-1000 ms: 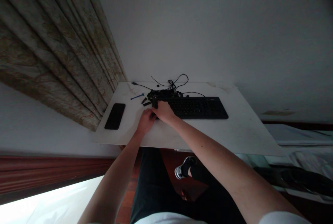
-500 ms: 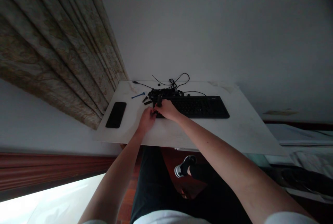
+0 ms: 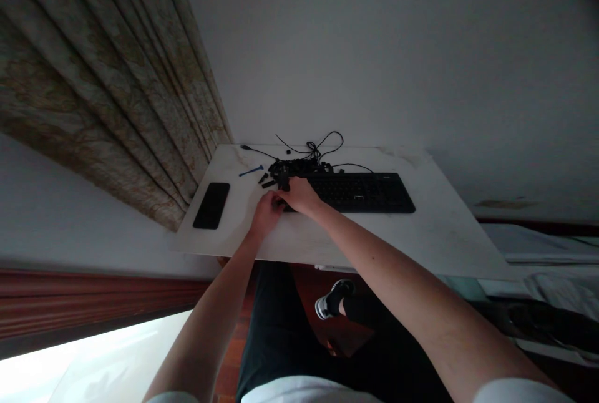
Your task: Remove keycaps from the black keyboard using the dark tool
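Curling together at the left end of the black keyboard (image 3: 360, 193), the left hand (image 3: 266, 214) and right hand (image 3: 300, 197) sit almost closed, whatever they pinch hidden. Loose black pieces (image 3: 294, 169) heap within easy reach along the far edge of the white board (image 3: 355, 234), near a blue pry tool (image 3: 251, 171) and tangled cable (image 3: 337, 134).

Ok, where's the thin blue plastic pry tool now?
In the head view, the thin blue plastic pry tool lies on the white tabletop, left of the heap of small black plastic parts and above the black smartphone.
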Available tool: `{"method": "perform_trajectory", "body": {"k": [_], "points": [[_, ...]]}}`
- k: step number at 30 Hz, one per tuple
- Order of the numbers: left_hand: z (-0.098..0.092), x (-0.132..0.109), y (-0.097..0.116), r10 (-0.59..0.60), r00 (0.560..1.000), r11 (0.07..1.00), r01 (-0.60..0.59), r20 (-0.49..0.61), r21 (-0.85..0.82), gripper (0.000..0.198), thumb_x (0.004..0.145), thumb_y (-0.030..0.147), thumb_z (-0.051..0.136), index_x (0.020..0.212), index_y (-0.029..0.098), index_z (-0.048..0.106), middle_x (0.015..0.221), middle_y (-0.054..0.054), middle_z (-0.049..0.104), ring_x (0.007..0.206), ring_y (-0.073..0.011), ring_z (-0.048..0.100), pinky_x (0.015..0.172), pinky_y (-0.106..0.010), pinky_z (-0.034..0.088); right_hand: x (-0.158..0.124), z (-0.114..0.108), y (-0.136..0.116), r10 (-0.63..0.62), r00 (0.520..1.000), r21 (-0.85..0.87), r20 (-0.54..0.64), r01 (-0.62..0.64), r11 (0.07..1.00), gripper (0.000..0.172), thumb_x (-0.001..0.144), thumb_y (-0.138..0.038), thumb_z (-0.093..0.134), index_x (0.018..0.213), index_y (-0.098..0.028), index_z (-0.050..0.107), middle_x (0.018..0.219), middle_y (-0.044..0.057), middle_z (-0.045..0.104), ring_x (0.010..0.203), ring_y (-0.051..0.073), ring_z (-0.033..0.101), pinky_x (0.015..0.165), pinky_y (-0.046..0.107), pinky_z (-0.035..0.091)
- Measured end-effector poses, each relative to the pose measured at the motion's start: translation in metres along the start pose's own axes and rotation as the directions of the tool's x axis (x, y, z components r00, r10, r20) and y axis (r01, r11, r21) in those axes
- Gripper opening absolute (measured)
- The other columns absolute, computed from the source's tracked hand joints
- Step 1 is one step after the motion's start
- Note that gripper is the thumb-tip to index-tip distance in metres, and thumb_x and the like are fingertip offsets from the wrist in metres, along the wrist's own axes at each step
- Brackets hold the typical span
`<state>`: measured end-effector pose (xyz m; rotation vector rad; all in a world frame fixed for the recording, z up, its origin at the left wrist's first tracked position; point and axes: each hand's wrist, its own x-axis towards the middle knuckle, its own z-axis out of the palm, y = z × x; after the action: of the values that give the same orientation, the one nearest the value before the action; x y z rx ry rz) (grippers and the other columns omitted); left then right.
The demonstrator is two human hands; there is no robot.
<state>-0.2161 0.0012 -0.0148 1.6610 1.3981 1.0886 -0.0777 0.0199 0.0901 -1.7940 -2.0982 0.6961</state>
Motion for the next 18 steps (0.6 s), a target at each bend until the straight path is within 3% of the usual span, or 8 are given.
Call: {"method": "perform_trajectory", "body": {"k": [8,14,18], "points": [[0.002,0.001,-0.007,0.033,0.999,0.998,-0.032,-0.011,0.058,0.016,0.081,0.010,0.064,0.091,0.021,0.058,0.093,-0.004,0.068,0.093,-0.0183,0.066,0.089,-0.035,0.051,-0.002,-0.011,0.005,0.034,0.999,0.135,0.040,-0.039,0.990,0.018,0.089,-0.023,0.061,0.087,-0.011,0.074,0.079,0.012,0.074,0.079,0.022,0.071,0.068,0.025,0.050],[0.001,0.000,-0.005,0.051,0.999,0.997,-0.051,0.001,0.062,0.012,0.084,0.012,0.062,0.088,0.021,0.056,0.091,-0.002,0.066,0.090,-0.0175,0.065,0.086,-0.033,0.050,-0.001,-0.006,0.009,0.030,0.999,0.160,0.034,-0.035,0.986,0.016,0.088,-0.021,0.062,0.088,-0.012,0.075,0.078,0.010,0.074,0.078,0.020,0.071,0.069,0.024,0.050],[0.001,0.001,-0.003,0.055,0.998,0.996,-0.055,-0.001,0.076,0.012,0.083,0.011,0.062,0.088,0.021,0.056,0.090,-0.002,0.065,0.090,-0.0175,0.065,0.086,-0.033,0.050,0.000,-0.004,0.012,-0.046,0.998,0.142,0.035,0.041,0.989,0.015,0.089,-0.022,0.064,0.090,-0.013,0.076,0.081,0.008,0.074,0.081,0.019,0.071,0.073,0.024,0.049]]}}
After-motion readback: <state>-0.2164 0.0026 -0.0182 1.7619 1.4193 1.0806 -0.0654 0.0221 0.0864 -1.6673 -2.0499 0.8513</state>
